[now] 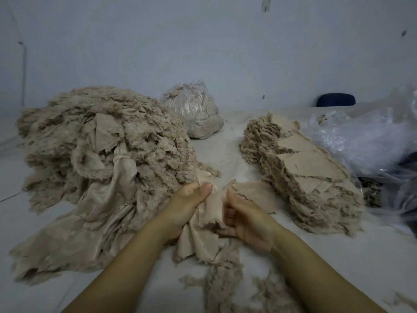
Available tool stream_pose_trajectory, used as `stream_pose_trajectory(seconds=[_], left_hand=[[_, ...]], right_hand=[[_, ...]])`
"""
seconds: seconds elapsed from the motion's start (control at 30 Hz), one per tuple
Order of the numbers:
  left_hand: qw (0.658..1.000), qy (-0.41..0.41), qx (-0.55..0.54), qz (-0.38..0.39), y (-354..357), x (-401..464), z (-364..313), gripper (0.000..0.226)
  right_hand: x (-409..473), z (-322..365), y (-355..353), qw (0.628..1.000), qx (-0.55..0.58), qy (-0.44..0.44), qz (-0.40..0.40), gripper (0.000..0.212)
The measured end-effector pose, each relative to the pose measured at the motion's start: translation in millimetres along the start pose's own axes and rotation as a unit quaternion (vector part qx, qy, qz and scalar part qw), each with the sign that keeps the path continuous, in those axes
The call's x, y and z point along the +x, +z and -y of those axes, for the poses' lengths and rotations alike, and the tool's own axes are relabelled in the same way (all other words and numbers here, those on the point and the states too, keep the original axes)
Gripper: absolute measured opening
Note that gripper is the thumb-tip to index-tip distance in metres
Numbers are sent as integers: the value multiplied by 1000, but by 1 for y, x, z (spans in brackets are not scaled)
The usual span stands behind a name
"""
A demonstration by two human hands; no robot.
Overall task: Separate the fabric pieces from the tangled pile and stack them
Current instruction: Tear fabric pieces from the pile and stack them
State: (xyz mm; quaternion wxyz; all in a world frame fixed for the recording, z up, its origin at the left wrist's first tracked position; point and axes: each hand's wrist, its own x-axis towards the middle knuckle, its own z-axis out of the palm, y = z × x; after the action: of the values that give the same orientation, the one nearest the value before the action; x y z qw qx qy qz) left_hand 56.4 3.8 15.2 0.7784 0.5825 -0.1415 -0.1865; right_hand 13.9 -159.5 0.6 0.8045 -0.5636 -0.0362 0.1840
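Hands working one beige fabric piece point(203, 222) between tangled pile point(94, 159) and stack point(304, 168): left hand point(189, 204) pinching it, right hand point(246, 220) gripping its edge.

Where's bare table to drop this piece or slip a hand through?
Bare table runs between the tangled pile and the stack, back to the tied bag. Another patch lies near left of the pile. The right edge is crowded with plastic bags.

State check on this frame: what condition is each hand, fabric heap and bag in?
left hand: grips fabric piece
right hand: grips fabric piece
fabric piece: crumpled between hands
tangled pile: heaped, unsorted
stack: layered, leaning
tied bag: closed, full
loose bag: crumpled
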Motion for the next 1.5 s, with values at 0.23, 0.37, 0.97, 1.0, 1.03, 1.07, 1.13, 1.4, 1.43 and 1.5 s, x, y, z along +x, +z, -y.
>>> stream_pose_trajectory(seconds=[0.23, 0.37, 0.97, 1.0, 1.03, 1.07, 1.13, 1.4, 1.43, 1.5], left_hand=[[994, 43, 13, -95, -2, 1, -6, 15], [989, 41, -2, -145, -6, 2, -9, 16], [993, 21, 44, -111, -12, 7, -10, 13], [990, 24, 41, -136, -13, 8, -10, 14], [987, 24, 50, -154, -15, 9, -9, 16], [984, 20, 61, -164, -17, 9, -9, 19], [983, 17, 72, -167, -18, 9, -9, 23], [986, 74, 117, -96, -5, 5, -10, 23], [985, 78, 113, -105, -5, 4, -11, 23], [984, 58, 137, -95, -10, 2, -12, 28]], right_hand=[[-3, 3, -1, 997, -36, -33, -58, 32], [-2, 4, -11, 992, -48, -46, -108, 32], [18, 23, -4, 947, -95, -186, -242, 10], [21, 30, -10, 928, -142, -193, -284, 13], [23, 35, -18, 903, -212, -186, -324, 16], [24, 38, -25, 867, -308, -155, -359, 19], [23, 32, -36, 767, -504, -54, -393, 42], [13, -2, 26, 946, -308, -94, -34, 27], [15, -6, 28, 952, -282, -103, -63, 17], [19, -8, 26, 943, -260, -145, -150, 12]])
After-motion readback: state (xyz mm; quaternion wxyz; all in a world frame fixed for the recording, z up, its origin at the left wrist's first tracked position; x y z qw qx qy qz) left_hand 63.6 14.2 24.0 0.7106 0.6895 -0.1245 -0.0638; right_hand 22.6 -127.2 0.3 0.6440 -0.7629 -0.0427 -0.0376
